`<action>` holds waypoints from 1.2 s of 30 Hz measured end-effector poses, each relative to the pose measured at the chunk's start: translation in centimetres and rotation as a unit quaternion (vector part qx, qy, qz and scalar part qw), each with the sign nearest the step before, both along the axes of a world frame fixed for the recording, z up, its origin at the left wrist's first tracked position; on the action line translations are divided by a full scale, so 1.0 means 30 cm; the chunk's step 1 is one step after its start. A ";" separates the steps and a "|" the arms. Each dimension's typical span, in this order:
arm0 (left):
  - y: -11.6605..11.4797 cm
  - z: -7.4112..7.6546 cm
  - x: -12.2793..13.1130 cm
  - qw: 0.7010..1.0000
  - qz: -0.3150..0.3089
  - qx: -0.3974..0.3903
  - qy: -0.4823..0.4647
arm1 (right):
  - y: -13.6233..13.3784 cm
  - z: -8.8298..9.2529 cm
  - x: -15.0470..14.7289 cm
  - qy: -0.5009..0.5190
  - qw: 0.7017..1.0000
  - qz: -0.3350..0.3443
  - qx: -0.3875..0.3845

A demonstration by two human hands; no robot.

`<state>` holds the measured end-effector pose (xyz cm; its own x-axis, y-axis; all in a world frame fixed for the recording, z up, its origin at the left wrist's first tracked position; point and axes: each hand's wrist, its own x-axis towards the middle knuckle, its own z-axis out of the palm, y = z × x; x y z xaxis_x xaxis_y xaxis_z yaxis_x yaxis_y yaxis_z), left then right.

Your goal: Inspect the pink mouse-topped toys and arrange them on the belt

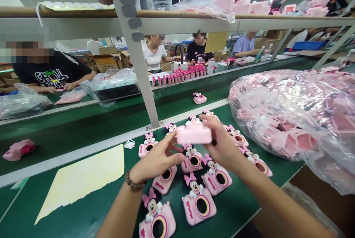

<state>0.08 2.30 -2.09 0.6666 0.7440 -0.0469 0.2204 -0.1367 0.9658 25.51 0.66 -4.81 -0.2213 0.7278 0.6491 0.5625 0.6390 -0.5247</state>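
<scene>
Both my hands hold one plain pink camera case (194,134) above the green table. My left hand (158,158) pinches its left end with thumb and fingers. My right hand (222,145) grips its right end from behind, fingers curled over it. Under them lie several pink toy-camera cases with a cartoon mouse on top (198,203), set in rows, lens holes facing up.
A big clear bag of pink cases (291,119) fills the right. A yellow sheet (83,177) lies at left. A grey shelf post (138,53) stands ahead. On the belt beyond sit single pink cases (199,98) (19,149). Several people work across it.
</scene>
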 end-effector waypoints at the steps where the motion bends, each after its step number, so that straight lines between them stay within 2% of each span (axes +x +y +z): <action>1: -0.009 0.000 0.019 0.999 0.015 0.017 -0.024 | -0.018 -0.026 -0.023 -0.005 0.999 0.037 0.023; 3: -0.022 0.002 0.039 0.996 0.053 0.058 -0.042 | -0.044 -0.065 -0.062 -0.019 0.997 0.078 0.022; 5: -0.025 0.005 0.038 0.992 0.070 0.086 -0.053 | -0.062 -0.075 -0.085 0.001 0.997 0.080 -0.013; 8: -0.018 0.008 0.015 0.991 0.064 0.084 -0.088 | -0.089 -0.045 -0.105 0.052 0.993 0.079 -0.077; 12: -0.009 0.014 -0.014 0.989 0.065 0.063 -0.113 | -0.121 -0.016 -0.140 0.144 0.973 0.106 -0.147; 15: -0.012 0.019 -0.016 0.987 0.083 0.078 -0.116 | -0.112 -0.039 -0.170 0.179 0.966 0.083 -0.167; 17: -0.023 0.019 -0.003 0.982 0.121 0.099 -0.109 | -0.095 -0.061 -0.186 0.180 0.965 0.065 -0.181; 20: -0.046 0.013 0.030 0.970 0.176 0.160 -0.056 | -0.075 -0.079 -0.200 0.154 0.962 0.065 -0.216; 25: -0.069 0.016 0.048 0.983 0.085 0.158 0.039 | -0.083 -0.053 -0.170 0.015 0.951 0.110 -0.289; 27: -0.071 0.032 0.030 0.981 0.077 0.166 0.061 | -0.086 -0.042 -0.135 -0.044 0.945 0.107 -0.307; 31: -0.085 0.082 -0.027 0.962 0.116 0.222 0.113 | -0.065 -0.067 -0.067 -0.073 0.946 0.036 -0.314; 33: -0.101 0.107 -0.053 0.955 0.119 0.256 0.090 | -0.041 -0.095 -0.054 -0.082 0.946 0.033 -0.313; 36: -0.129 0.133 -0.077 0.949 0.096 0.295 0.051 | -0.003 -0.130 -0.072 -0.078 0.969 0.045 -0.231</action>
